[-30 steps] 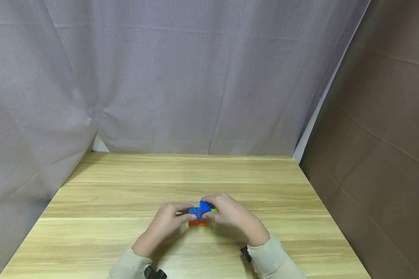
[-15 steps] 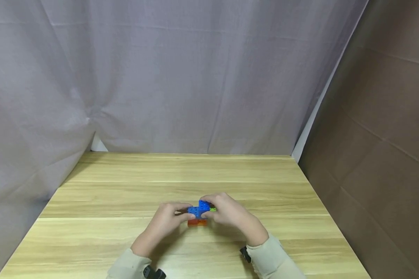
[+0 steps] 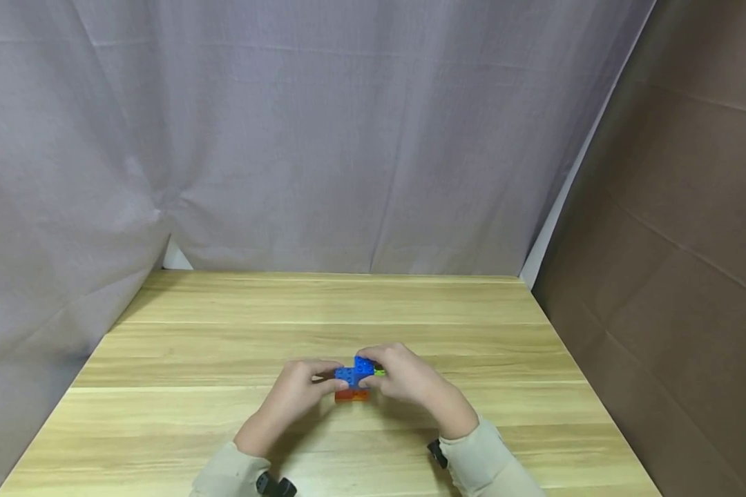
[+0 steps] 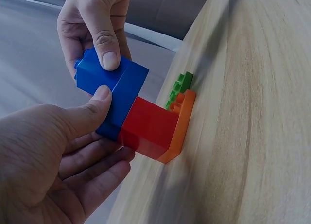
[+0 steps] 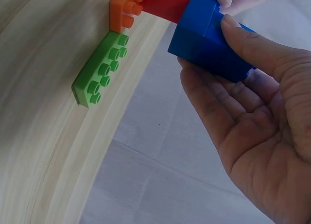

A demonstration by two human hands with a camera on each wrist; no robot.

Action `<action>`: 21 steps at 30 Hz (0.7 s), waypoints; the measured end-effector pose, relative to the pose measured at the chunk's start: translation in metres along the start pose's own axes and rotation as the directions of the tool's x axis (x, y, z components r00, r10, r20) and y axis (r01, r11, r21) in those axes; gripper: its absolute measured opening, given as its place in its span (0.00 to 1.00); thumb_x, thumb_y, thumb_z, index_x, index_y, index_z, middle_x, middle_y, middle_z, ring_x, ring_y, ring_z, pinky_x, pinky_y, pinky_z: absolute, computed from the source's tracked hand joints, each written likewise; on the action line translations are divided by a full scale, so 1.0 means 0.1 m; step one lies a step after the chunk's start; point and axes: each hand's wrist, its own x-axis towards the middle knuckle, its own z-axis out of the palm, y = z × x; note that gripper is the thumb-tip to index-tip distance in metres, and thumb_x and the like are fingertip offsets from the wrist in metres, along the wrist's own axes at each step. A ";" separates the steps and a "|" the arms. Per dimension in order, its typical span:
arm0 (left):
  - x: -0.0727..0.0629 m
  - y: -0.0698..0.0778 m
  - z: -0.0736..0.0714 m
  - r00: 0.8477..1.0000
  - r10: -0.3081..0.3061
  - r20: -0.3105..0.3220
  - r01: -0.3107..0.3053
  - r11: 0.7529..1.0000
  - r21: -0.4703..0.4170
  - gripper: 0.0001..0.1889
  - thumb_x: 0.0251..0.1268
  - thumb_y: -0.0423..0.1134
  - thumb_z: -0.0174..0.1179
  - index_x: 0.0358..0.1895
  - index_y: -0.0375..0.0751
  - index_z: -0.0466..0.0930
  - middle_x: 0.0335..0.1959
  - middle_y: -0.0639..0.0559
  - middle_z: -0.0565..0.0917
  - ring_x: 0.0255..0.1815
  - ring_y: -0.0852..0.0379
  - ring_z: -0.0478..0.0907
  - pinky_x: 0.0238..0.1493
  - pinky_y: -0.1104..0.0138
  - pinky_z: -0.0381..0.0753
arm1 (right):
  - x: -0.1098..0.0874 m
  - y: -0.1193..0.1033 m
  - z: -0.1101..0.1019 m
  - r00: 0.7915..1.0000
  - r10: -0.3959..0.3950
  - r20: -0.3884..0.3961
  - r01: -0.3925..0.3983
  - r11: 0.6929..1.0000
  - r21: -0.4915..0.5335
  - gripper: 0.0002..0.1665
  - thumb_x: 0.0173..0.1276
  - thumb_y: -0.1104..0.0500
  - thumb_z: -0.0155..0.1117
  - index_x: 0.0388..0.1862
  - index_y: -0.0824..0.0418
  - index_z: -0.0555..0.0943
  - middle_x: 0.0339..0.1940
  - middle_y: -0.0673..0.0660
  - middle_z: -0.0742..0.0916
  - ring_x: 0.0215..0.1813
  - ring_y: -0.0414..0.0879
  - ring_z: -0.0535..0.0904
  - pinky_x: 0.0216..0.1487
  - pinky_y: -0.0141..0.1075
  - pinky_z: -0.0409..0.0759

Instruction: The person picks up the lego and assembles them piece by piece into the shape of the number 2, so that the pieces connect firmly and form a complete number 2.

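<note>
Evidently, both hands are at work on one small stack, which stands on the worktop in front of the person. The left hand pinches the lower blue brick, its thumb on the near side and its other fingers curled round beyond, the gap only as wide as the brick. That hold probably steadies the layers beneath. The right hand likewise pinches the upper blue brick between thumb and curled fingers, so any push can go straight down into its neighbour; I cannot tell whether the two are fully pressed together.

Underneath, the red brick carries just one end of the lower blue brick, leaving the other jutting out to the right. Because the upper blue brick sits over that unsupported end, a firm push there could tip the stack, which likely explains the bracing hand. At the bottom, the orange brick lies flat as the base, some studs uncovered. The green brick lies just beside it, studs up, held by neither hand; whether they touch is unclear.
</note>
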 end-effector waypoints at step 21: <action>0.00 0.00 -0.01 1.000 0.005 0.005 -0.005 1.000 -0.003 0.15 0.64 0.51 0.68 0.49 0.49 0.89 0.49 0.57 0.88 0.48 0.58 0.85 0.50 0.61 0.85 | -0.05 0.06 0.04 1.000 -0.022 -0.018 0.022 1.000 -0.012 0.24 0.70 0.54 0.69 0.62 0.61 0.79 0.53 0.50 0.87 0.54 0.40 0.82 0.57 0.35 0.82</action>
